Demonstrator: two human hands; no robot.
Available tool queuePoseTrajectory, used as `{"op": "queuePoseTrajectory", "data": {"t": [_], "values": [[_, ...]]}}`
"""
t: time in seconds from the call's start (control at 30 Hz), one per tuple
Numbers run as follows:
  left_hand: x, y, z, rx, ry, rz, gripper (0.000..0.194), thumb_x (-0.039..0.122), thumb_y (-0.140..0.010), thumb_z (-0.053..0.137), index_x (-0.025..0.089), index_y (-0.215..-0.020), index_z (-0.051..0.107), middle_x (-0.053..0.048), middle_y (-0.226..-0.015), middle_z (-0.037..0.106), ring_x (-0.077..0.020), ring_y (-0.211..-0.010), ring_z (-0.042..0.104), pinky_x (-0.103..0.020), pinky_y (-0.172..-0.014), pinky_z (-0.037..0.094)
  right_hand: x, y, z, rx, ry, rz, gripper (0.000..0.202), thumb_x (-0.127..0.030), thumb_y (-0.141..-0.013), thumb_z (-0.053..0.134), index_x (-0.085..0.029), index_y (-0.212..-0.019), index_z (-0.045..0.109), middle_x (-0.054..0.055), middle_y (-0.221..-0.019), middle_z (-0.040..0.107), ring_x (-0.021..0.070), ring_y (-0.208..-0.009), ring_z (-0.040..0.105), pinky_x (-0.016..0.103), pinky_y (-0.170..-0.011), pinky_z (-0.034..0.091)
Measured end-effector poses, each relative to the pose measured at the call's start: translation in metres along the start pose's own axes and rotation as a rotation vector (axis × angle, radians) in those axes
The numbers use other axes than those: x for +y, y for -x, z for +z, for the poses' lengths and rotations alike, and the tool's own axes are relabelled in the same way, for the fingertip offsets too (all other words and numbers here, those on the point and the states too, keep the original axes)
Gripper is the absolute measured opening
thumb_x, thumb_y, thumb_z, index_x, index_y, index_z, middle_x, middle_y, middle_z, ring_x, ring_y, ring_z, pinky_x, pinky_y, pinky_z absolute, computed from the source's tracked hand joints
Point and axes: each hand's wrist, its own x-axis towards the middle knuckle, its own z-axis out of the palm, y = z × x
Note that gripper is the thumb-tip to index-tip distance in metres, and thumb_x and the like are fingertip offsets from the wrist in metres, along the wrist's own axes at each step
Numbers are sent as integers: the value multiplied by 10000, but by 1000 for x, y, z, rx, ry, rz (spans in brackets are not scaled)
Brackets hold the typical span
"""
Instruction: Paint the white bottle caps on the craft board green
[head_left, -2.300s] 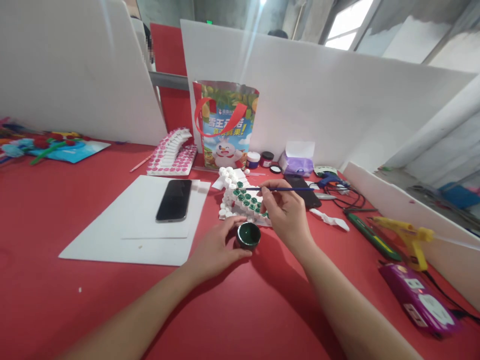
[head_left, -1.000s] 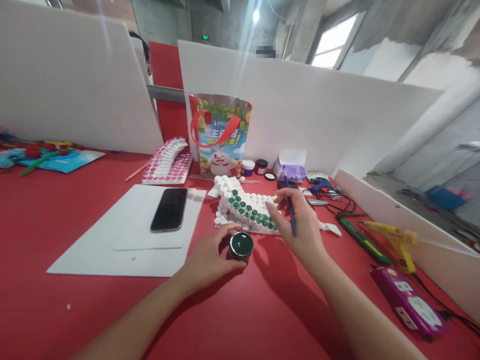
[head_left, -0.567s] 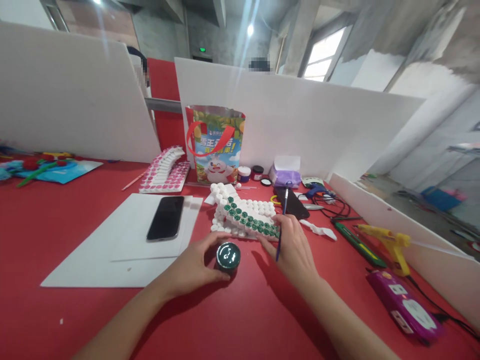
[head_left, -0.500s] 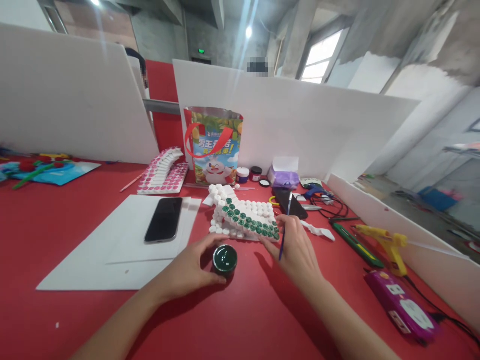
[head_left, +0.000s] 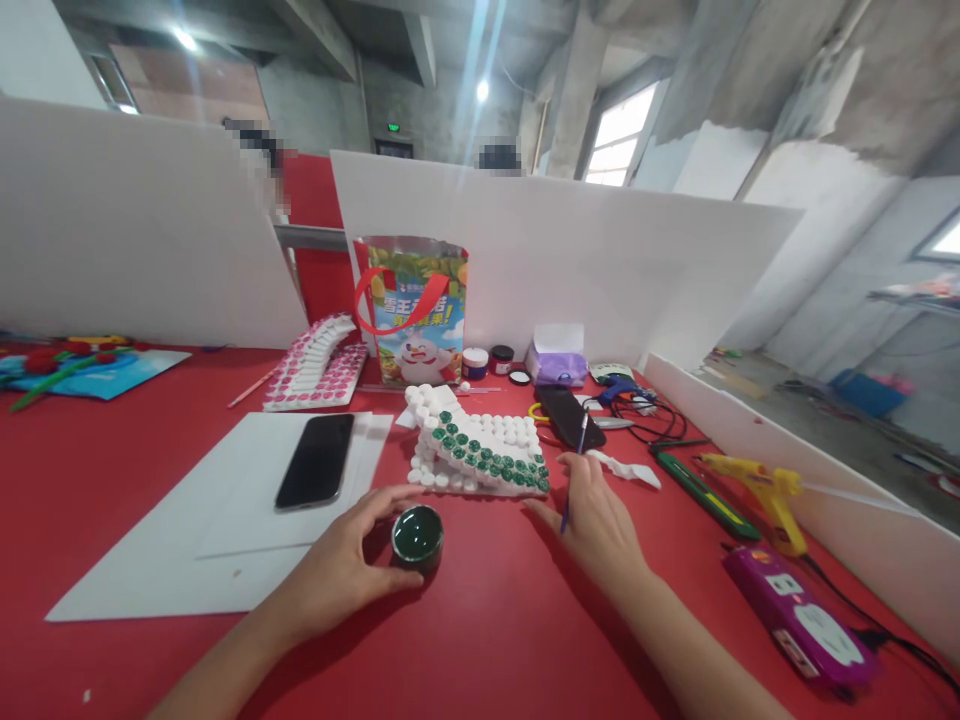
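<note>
My left hand (head_left: 352, 560) curves around the left side of a small round jar of dark green paint (head_left: 417, 538), thumb and fingers at its rim. In my right hand (head_left: 596, 515) is a thin blue paintbrush (head_left: 583, 432), its light end pointing up and away. Between and beyond the hands lies a white model (head_left: 480, 455) covered in small round pieces, with a raised curved strip. Rows of green pieces run along that strip, while the rest are white. The fingertips of my right hand are close to the model's right front corner, apart from it.
A black phone (head_left: 315, 460) lies on white sheets (head_left: 187, 520) at left. Behind stand a pink-and-white model (head_left: 319, 370), a printed bag (head_left: 420, 320), paint jars (head_left: 475, 362) and purple tissues (head_left: 556, 362). Right: dark phone (head_left: 570, 415), green cutter (head_left: 705, 495), yellow glue gun (head_left: 769, 490), purple power strip (head_left: 799, 620).
The view has tilted up a little. My left hand and the green jar have shifted left, away from my right hand. The right hand still holds the brush, its fingers now slightly apart from the model.
</note>
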Motion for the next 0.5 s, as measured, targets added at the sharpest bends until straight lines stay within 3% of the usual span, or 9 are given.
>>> {"op": "queuePoseTrajectory", "data": {"t": [0.27, 0.5], "values": [[-12, -2, 3, 68, -57, 51, 712, 405, -689, 819, 317, -1366, 617, -85, -1588, 489, -354, -1397, 539, -503, -1213, 396, 13, -8, 3, 35, 106, -51, 347, -349, -931, 679, -166, -1194, 545, 124, -1050, 652, 251, -785, 706, 290, -542, 451], [-7, 0, 2, -1, -18, -2, 787, 396, -676, 828, 287, -1411, 569, -111, -1409, 657, -342, -1377, 556, -501, -1199, 398, 22, -15, -2, 40, 101, 17, 236, -207, -940, 605, -150, -1166, 564, 118, -1005, 639, 242, -753, 676, 281, -528, 406]]}}
